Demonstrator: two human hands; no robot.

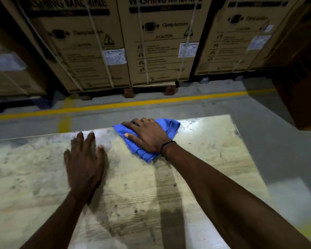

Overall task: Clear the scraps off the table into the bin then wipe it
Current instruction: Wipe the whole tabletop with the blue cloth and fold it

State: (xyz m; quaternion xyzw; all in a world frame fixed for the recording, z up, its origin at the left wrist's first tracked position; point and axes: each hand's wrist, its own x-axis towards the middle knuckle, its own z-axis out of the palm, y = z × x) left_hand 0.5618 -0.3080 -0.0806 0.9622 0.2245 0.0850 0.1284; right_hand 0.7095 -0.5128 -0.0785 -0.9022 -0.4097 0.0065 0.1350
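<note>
Warehouse floor beyond, yellow line across it, strapped cartons stacked behind. Nearer, worn table, streaked and stained, no scraps visible on it, no bin in view. Wiping stage, by the look of it. Right hand spread flat on blue cloth, fingers wide, pressing it down near the far edge, probably to keep the whole pad in contact while rubbing. Left hand flat and open on bare surface beside it, holding nothing, blurred, likely bracing body weight for the reach. Cloth bunched under the palm, part poking out toward the wrist.
</note>
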